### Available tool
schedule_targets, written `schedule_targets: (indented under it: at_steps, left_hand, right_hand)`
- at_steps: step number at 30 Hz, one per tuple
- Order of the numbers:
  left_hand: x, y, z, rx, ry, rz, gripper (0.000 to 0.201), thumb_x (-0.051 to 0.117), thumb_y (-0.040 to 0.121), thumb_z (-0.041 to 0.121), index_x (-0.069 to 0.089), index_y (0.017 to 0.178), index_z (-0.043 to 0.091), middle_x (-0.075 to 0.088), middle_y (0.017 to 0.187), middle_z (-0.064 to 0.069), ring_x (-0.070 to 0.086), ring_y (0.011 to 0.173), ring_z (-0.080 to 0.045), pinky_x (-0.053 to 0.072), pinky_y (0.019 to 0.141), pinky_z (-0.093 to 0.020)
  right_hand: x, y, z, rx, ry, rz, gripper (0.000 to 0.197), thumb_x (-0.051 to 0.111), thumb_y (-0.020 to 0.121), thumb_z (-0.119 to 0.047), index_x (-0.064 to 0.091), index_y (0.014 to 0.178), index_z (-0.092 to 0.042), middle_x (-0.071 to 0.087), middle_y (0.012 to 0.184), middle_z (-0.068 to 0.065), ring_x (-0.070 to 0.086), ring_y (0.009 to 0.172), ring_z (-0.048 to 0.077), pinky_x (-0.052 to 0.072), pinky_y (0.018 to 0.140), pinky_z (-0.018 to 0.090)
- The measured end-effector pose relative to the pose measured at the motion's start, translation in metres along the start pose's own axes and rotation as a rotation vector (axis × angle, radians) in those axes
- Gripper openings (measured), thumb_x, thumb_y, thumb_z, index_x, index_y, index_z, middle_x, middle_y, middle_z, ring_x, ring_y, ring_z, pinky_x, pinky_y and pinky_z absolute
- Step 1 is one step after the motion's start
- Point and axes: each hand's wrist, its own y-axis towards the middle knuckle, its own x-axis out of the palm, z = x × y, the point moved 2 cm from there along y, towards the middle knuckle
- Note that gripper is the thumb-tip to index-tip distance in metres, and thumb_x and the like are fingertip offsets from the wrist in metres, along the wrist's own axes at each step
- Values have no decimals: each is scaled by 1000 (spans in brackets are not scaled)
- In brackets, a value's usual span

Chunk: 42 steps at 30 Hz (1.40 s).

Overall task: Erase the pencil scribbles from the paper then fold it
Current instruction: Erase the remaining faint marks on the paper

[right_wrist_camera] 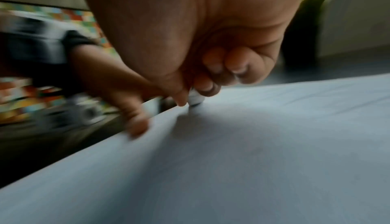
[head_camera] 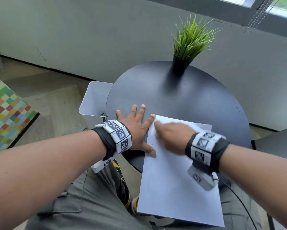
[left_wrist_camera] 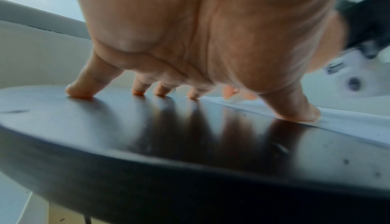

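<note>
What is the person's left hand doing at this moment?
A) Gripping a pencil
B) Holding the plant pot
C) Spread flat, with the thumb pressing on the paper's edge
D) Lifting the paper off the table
C: the left hand lies spread on the round table, its thumb pressing the left edge of the paper while the right hand rubs a small white eraser near the top corner.

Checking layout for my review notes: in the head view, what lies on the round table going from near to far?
paper → right hand rubbing at the paper's far left corner → bare dark table → potted grass plant.
</note>
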Motion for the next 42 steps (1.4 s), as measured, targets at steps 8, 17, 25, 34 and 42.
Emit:
schedule_targets:
  at_steps: [8,17,25,34,42]
  left_hand:
    - [-5,-5,3,34,-32,15,141,52,54,102,-10,161,32,-33,164,4,-21,154,-33,9,107,-85]
    - [-9,-7,11,116,-67,4,132,64,68,86,-15,159,34,-25,165,19,-16,156,-21,14,105,-85]
    - [-9,-8,10,114,-20,-59,132,58,66,91,-8,162,30,-21,167,19,-18,156,-21,13,105,-86]
    - [-13,-9,15,109,11,-79,126,61,71,86,-7,162,29,-19,168,14,-15,156,-25,19,103,-86]
    - [-11,-8,15,109,33,-80,129,59,68,89,-7,162,29,-20,168,13,-16,156,-26,22,101,-87]
  right_hand:
    - [-6,24,44,247,76,53,20,35,98,-41,34,98,-20,54,93,11,52,78,35,47,70,41]
    - [-1,17,37,235,90,67,19,37,98,-36,32,97,-19,54,90,9,53,77,34,41,64,37]
    - [10,-13,13,-29,-12,16,14,33,100,-38,28,98,-25,47,85,-1,55,77,32,38,61,36]
    - [16,-27,-6,-98,14,-9,17,41,94,-24,35,109,-20,60,102,6,61,88,34,47,68,39]
    - [10,-17,2,-51,-39,28,23,40,95,-22,36,116,-17,61,104,7,62,89,36,42,64,36]
